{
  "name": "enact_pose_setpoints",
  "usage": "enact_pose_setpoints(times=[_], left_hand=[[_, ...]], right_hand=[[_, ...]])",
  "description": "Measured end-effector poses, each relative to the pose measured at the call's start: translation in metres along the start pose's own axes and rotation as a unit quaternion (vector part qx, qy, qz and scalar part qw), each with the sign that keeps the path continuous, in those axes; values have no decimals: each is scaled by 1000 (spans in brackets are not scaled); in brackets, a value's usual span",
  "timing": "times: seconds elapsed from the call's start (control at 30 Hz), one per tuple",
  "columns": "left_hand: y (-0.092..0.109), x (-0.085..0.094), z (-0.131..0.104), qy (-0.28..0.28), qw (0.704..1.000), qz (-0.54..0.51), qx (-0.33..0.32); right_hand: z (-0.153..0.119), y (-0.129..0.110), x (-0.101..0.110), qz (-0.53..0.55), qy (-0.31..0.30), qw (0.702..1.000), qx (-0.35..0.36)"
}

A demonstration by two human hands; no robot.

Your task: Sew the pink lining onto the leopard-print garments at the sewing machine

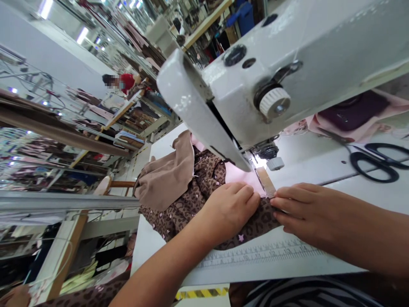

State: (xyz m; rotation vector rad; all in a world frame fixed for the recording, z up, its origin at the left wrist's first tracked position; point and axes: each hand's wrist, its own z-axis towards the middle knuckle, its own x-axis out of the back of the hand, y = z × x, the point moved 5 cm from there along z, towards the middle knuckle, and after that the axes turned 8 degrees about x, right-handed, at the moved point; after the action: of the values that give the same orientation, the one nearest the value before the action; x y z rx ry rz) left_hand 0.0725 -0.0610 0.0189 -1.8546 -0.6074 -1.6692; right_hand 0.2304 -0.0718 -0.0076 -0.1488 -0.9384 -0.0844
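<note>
Brown leopard-print fabric (204,175) with small pink stars lies on the sewing table, with a plain pink piece (238,175) and a plain brown piece (172,179) on it. The pink piece reaches up to the needle area of the sewing machine (223,98). Just in front of the needle, my left hand (231,207) is closed, its bent fingers pressed on the fabric's seam edge; the fingertips are partly hidden. My right hand (303,209) holds the fabric's right edge between its fingers, close to a tan strip (266,181) beside the needle.
Black-handled scissors (373,164) rest to the right, near a dark purple item (354,111) on pink cloth. A ruler scale (255,256) runs along the table's front edge. A person in red (127,83) sits farther back among racks and fabric piles.
</note>
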Motion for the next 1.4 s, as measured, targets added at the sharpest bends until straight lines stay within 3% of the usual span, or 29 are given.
enact_pose_setpoints(times=[0.17,0.53,0.93,1.13,1.3,1.4], left_hand=[[1,5,1,23,1000,4,-2],[3,2,2,-3,1000,8,-4],[3,2,2,16,1000,-2,-14],[2,2,1,19,1000,-5,0],[22,21,-7,90,995,-29,29],[39,24,-17,76,994,-55,50]], right_hand=[[-1,-1,-1,9,-10,1000,-1],[-4,-2,-5,29,-40,999,0],[5,29,2,-32,-15,999,-30],[1,28,-4,-37,-71,997,-22],[0,29,-5,-14,-38,999,-31],[0,30,-5,1,-29,999,-39]])
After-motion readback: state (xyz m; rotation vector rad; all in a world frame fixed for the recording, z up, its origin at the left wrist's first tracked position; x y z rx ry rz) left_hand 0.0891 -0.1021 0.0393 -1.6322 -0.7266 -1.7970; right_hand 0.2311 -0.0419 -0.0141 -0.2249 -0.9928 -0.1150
